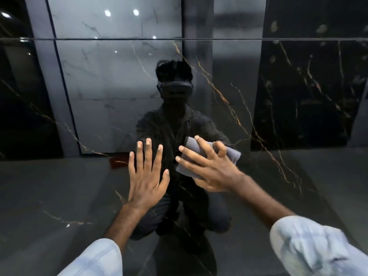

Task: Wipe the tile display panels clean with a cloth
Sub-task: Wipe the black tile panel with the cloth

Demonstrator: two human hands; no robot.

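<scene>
Glossy black tile panel fills view. Our right hand, fingers spread, presses grey cloth flat; left hand braces open-palmed, empty, just beside.

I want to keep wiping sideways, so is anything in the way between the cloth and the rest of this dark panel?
Only the left hand, pressed flat on the panel just left of the cloth that the right hand presses on. To the right, above and below the cloth, nothing visible blocks it.
</scene>
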